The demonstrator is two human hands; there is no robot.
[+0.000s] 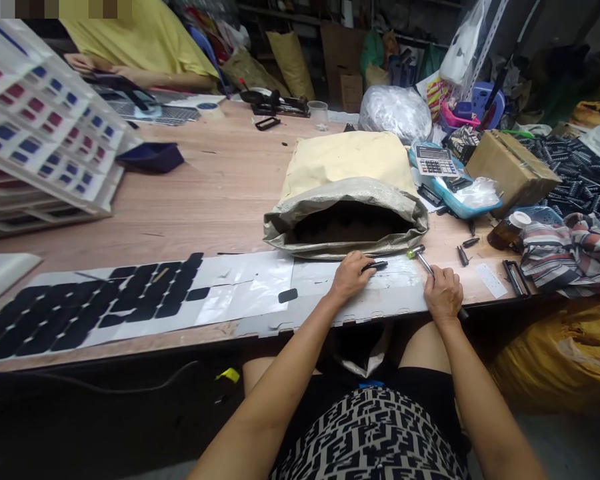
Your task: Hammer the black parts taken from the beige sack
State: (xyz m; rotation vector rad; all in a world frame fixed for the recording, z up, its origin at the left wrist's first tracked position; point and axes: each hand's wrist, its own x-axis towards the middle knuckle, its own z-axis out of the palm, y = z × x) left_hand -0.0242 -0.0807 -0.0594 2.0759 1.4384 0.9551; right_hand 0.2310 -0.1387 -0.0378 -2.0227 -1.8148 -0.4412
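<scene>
My left hand [351,275] rests on the white sheet [260,283] at the table's near edge, its fingers pinched on a small black rod-shaped part [376,266]. My right hand [443,293] is closed round the handle of a small hammer, whose metal head [416,251] points toward the sack. Just behind both hands lies an open woven sack [347,217] with dark contents inside. To the left, rows of dark flat pieces [100,303] lie on the white sheet, and a single dark piece [288,295] sits near my left wrist.
A white rack of red and blue tags [40,133] stands at far left. Another person in yellow [145,47] sits across the table. A calculator [434,161], a blue tray [463,200], a cardboard box [513,170], a brown bottle [505,233] and striped cloth [570,250] crowd the right side.
</scene>
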